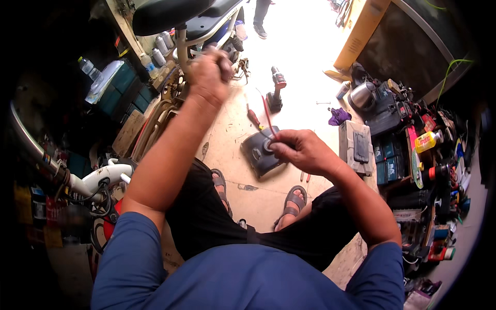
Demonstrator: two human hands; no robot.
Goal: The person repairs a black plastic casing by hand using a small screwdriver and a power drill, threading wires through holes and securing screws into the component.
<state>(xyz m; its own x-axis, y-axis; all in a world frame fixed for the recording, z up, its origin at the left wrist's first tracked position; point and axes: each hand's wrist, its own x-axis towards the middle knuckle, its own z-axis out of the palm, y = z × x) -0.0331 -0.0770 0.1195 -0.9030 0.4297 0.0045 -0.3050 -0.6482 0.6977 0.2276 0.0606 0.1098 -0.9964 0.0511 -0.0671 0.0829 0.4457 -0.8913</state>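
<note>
My right hand [305, 150] is closed in a pinch at the lower end of a thin red wire [267, 111], which sticks up and away from the fingertips. Right under those fingers lies a dark grey moulded plastic part [257, 161] with a round fitting, on the floor between my feet. Raised at the far left, my left hand [209, 75] is curled closed near the white frame tube of a two-wheeler [183, 49]. It is slightly blurred, and what its fingers hold, if anything, cannot be made out.
A cordless drill [276, 90] stands beyond the grey part, with a red-handled screwdriver [253, 118] nearby. To the right are a purple cloth [339, 117], a grey case [355, 147] and cluttered tools. A white handlebar-like tube [106, 175] is at left. Someone's leg [261, 18] shows far off.
</note>
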